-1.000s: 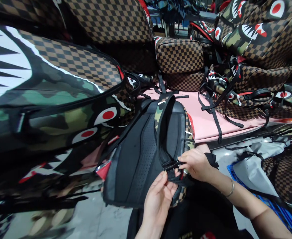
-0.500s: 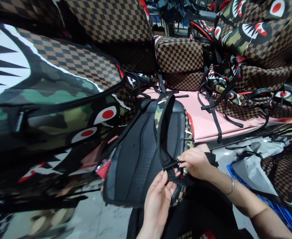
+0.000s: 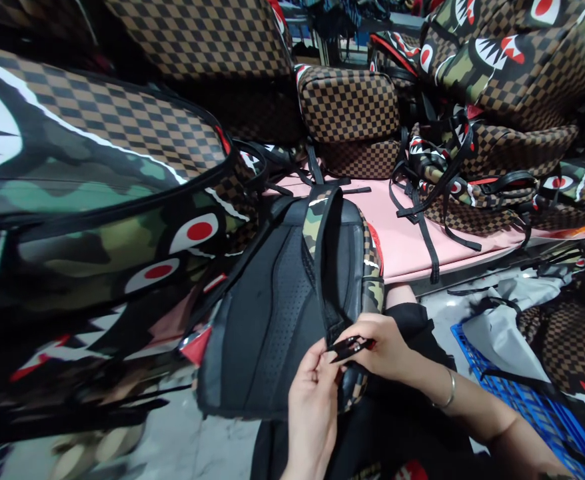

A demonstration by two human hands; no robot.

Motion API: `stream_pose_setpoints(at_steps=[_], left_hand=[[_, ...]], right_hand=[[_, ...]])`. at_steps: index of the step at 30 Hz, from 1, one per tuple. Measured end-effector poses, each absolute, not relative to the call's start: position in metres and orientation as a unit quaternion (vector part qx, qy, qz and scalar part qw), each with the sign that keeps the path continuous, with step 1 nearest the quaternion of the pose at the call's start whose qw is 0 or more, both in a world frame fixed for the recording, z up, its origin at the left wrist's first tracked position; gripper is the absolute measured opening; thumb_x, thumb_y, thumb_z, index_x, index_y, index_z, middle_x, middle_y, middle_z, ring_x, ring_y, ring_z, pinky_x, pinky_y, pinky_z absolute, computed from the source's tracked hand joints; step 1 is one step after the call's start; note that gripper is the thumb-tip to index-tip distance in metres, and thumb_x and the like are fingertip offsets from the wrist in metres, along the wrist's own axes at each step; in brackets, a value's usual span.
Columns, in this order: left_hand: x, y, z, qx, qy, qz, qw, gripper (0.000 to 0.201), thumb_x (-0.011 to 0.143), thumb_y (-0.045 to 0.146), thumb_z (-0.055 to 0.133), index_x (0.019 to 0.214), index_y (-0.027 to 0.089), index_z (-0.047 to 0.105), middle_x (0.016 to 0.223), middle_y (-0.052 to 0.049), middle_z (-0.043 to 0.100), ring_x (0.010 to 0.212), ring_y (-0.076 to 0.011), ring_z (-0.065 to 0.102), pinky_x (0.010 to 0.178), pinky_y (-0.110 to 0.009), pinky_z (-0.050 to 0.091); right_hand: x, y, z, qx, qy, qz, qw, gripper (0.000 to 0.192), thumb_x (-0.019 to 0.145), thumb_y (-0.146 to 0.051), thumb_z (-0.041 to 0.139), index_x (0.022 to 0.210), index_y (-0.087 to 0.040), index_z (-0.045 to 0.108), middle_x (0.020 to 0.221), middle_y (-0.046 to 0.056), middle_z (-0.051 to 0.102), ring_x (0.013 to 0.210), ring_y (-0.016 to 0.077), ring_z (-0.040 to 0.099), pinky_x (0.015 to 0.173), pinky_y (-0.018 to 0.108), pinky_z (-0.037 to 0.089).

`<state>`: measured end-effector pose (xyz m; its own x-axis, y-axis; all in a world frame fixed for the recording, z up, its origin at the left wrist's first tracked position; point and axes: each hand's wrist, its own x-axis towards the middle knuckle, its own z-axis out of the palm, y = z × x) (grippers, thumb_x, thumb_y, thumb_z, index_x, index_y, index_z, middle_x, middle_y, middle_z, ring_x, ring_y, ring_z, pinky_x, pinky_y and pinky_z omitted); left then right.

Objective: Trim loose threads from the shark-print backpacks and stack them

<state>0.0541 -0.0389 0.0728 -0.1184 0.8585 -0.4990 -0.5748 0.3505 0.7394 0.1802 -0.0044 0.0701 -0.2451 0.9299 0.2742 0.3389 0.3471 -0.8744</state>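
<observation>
A backpack (image 3: 245, 333) lies back panel up across my lap, its black padding facing me and camouflage and brown check showing along the right side. One shoulder strap (image 3: 317, 260) loops up from the top and runs down to my hands. My left hand (image 3: 312, 393) is closed in a pinch at the strap's lower end. In my right hand (image 3: 385, 347), closed, is a pair of small black thread snips (image 3: 347, 348), the pointed tip directed left at my left fingertips. My fingers hide the webbing between them.
A pink-covered table (image 3: 402, 240) carries several checked backpacks (image 3: 350, 103), with loose black straps hanging over its edge. Large shark-print bags (image 3: 122, 200) crowd the left. A blue crate (image 3: 527, 407) with bag pieces stands low on the right. Pale shoes (image 3: 117, 443) are at lower left.
My right hand has turned, and the thread snips now point at my left fingertips. Both hands have come closer together at the strap end. The whole view has shifted slightly.
</observation>
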Motion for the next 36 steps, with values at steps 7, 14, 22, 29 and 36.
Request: stream_pose_setpoints(at_steps=[7, 14, 22, 29, 36], left_hand=[[0.055, -0.039, 0.068, 0.177, 0.532, 0.566, 0.604, 0.036, 0.06, 0.027, 0.077, 0.092, 0.016, 0.064, 0.079, -0.002, 0.069, 0.073, -0.0133, 0.063, 0.067, -0.019, 0.049], [0.052, -0.036, 0.072, 0.166, 0.513, 0.567, 0.623, 0.036, 0.059, 0.029, 0.077, 0.09, 0.015, 0.064, 0.079, -0.004, 0.071, 0.081, -0.0204, 0.066, 0.073, -0.028, 0.052], [0.05, -0.032, 0.073, 0.122, 0.493, 0.544, 0.668, 0.039, 0.056, 0.028, 0.08, 0.089, 0.015, 0.065, 0.082, -0.006, 0.071, 0.078, -0.0206, 0.066, 0.071, -0.029, 0.053], [0.05, -0.031, 0.074, 0.146, 0.494, 0.556, 0.652, 0.036, 0.055, 0.029, 0.08, 0.085, 0.015, 0.066, 0.079, -0.005, 0.071, 0.082, -0.0211, 0.065, 0.071, -0.027, 0.052], [0.05, -0.031, 0.071, 0.148, 0.499, 0.553, 0.651, 0.035, 0.054, 0.029, 0.081, 0.081, 0.016, 0.065, 0.075, -0.002, 0.069, 0.077, -0.0191, 0.064, 0.07, -0.027, 0.051]], right_hand=[[0.171, 0.001, 0.07, -0.507, -0.401, 0.594, 0.478, 0.017, 0.07, -0.029, 0.06, 0.06, -0.018, 0.05, 0.047, -0.006, 0.047, 0.041, 0.0077, 0.04, 0.042, 0.02, 0.035], [0.204, -0.007, 0.056, -0.559, -0.453, 0.496, 0.486, 0.016, 0.075, -0.032, 0.058, 0.072, -0.017, 0.054, 0.06, -0.004, 0.049, 0.054, 0.0095, 0.044, 0.052, 0.022, 0.039], [0.22, -0.027, 0.056, -0.537, -0.64, 0.374, 0.403, 0.014, 0.081, -0.028, 0.057, 0.091, -0.019, 0.058, 0.08, 0.002, 0.061, 0.072, 0.0145, 0.055, 0.067, 0.026, 0.044], [0.217, -0.022, 0.066, -0.511, -0.682, 0.395, 0.345, 0.014, 0.082, -0.031, 0.058, 0.086, -0.018, 0.058, 0.076, 0.0, 0.062, 0.068, 0.013, 0.056, 0.063, 0.023, 0.043], [0.213, -0.019, 0.064, -0.474, -0.714, 0.358, 0.37, 0.015, 0.085, -0.033, 0.054, 0.083, -0.019, 0.058, 0.078, 0.001, 0.063, 0.072, 0.014, 0.058, 0.067, 0.025, 0.043]])
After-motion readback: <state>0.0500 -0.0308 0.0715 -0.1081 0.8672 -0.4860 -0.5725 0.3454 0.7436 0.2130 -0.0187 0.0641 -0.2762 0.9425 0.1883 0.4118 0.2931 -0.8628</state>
